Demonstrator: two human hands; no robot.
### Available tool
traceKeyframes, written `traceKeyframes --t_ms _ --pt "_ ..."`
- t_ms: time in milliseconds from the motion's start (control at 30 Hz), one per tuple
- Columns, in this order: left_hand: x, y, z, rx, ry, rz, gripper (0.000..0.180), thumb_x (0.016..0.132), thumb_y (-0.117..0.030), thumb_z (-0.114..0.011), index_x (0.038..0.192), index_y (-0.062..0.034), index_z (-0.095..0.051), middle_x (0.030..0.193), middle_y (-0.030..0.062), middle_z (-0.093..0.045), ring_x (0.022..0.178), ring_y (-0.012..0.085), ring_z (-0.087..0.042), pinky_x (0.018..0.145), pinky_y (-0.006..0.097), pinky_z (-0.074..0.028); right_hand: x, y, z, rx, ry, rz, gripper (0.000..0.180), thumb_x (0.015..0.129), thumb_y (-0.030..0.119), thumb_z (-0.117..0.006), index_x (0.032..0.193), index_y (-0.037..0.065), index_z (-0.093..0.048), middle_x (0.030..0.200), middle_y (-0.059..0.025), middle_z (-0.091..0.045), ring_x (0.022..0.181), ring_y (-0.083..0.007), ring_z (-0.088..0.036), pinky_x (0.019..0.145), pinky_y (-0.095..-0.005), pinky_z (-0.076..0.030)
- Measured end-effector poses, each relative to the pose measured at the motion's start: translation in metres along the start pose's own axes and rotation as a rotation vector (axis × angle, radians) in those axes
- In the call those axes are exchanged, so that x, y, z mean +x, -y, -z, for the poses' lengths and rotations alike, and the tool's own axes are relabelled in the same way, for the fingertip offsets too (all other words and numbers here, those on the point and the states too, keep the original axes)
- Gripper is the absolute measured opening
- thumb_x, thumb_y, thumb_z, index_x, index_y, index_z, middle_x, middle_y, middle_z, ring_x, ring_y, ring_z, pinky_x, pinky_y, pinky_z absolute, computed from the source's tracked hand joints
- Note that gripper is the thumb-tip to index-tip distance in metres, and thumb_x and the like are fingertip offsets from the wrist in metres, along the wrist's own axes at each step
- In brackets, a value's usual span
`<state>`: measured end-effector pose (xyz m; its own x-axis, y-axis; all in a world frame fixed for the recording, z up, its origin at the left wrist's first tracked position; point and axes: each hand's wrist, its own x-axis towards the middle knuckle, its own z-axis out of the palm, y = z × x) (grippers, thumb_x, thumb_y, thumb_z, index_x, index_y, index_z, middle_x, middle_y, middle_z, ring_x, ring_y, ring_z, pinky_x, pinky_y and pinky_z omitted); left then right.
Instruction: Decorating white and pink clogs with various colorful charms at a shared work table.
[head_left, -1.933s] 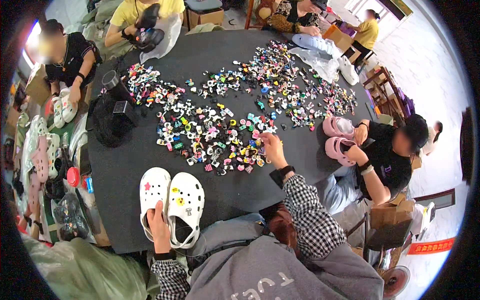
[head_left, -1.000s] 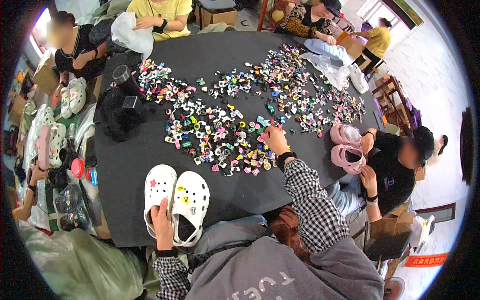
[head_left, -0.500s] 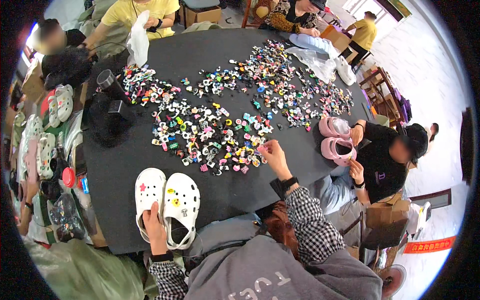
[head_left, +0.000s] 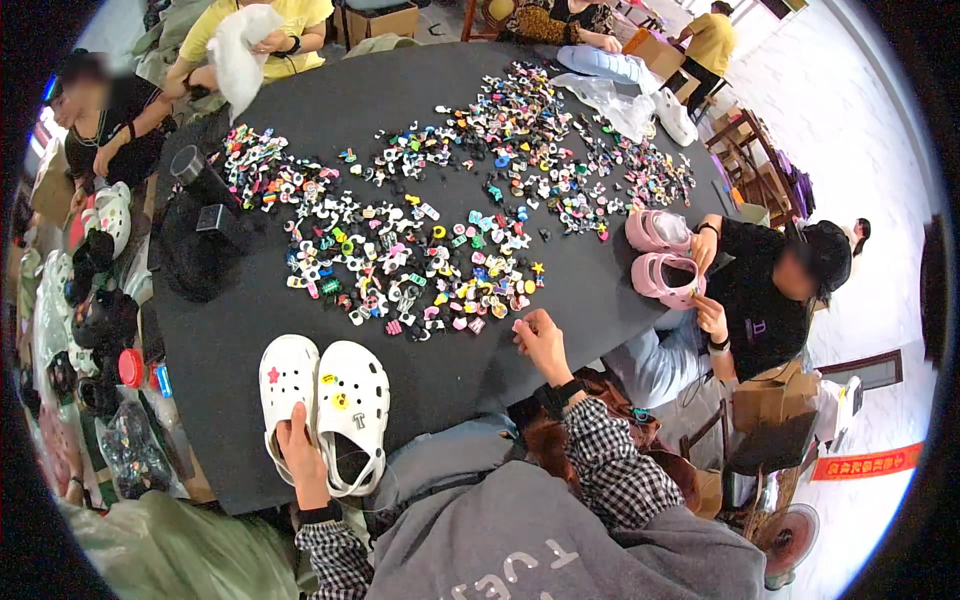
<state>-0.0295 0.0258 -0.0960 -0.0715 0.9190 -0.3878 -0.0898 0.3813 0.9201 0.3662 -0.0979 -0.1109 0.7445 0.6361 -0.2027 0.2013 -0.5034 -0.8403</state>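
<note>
A pair of white clogs lies side by side on the dark table in front of me. My left hand (head_left: 303,462) grips the left clog (head_left: 288,362) at its heel opening, thumb on top. That clog carries a pink star charm (head_left: 273,376); the right clog (head_left: 368,395) bears yellow charms (head_left: 340,401) and a grey letter-shaped one (head_left: 360,421). My right hand (head_left: 543,348) is closed in a pinch on a small pink shoe charm (head_left: 517,326), just off the near right edge of the big spread of loose charms (head_left: 410,265).
On the right a person in black handles pink clogs (head_left: 665,278). A black cylindrical device (head_left: 200,172) stands at the left. White clogs and plastic bags (head_left: 135,445) lie beyond the left table edge. Far off, people sit by clear bags (head_left: 610,105) and a pale blue shoe (head_left: 605,63).
My right hand has drawn back toward me from the charm pile with the pink charm in its fingers. The whole view has shifted slightly. My left hand stays on the clog.
</note>
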Motion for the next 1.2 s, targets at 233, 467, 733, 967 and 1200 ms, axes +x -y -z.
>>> traceKeyframes --t_ms 233,467,733,967,1200 --pt "0.0 -0.006 -0.004 -0.205 0.017 0.12 0.018 0.086 -0.015 -0.063 0.088 -0.0013 -0.052 0.092 0.0053 -0.057 0.085 0.0126 -0.053 0.076 0.027 -0.044 0.002 0.005 -0.01 0.02 0.004 -0.017 0.018 0.086 0.017 -0.061 0.09 0.001 -0.053 0.064 -0.0072 -0.062 0.051 -0.0108 -0.056 0.046 -0.0258 -0.044" --pt "0.005 -0.001 -0.001 -0.256 0.012 0.132 0.017 0.086 -0.014 -0.064 0.091 -0.0011 -0.053 0.095 0.0058 -0.058 0.087 0.0124 -0.054 0.077 0.027 -0.045 -0.002 -0.004 -0.009 -0.028 -0.041 0.047 0.024 0.087 0.018 -0.059 0.099 0.002 -0.046 0.066 -0.0067 -0.062 0.052 -0.0113 -0.055 0.047 -0.0252 -0.044" --pt "0.006 0.004 -0.001 -0.201 0.009 0.092 0.024 0.086 -0.02 -0.062 0.095 -0.0002 -0.054 0.097 0.0067 -0.057 0.086 0.0146 -0.055 0.075 0.029 -0.046 -0.007 -0.028 0.008 0.102 0.003 -0.032 0.022 0.088 0.017 -0.057 0.098 0.001 -0.047 0.076 -0.0073 -0.062 0.063 -0.011 -0.056 0.055 -0.0244 -0.045" --pt "0.001 -0.006 -0.007 -0.214 0.022 0.099 0.026 0.086 -0.023 -0.063 0.095 -0.0005 -0.054 0.095 0.0067 -0.057 0.086 0.0146 -0.055 0.076 0.028 -0.046 -0.009 -0.027 0.013 -0.088 0.048 0.052 0.022 0.082 0.015 -0.064 0.095 0.002 -0.053 0.08 -0.01 -0.063 0.076 -0.0159 -0.061 0.066 -0.0298 -0.049" --pt "-0.001 -0.01 -0.008 -0.238 -0.01 0.135 0.02 0.086 -0.016 -0.064 0.089 -0.0007 -0.052 0.091 0.0061 -0.056 0.088 0.0139 -0.052 0.078 0.029 -0.044 -0.012 -0.012 -0.004 0.109 0.002 -0.055 0.025 0.078 0.012 -0.07 0.093 -0.001 -0.056 0.081 -0.0114 -0.064 0.073 -0.0146 -0.064 0.06 -0.0271 -0.051"
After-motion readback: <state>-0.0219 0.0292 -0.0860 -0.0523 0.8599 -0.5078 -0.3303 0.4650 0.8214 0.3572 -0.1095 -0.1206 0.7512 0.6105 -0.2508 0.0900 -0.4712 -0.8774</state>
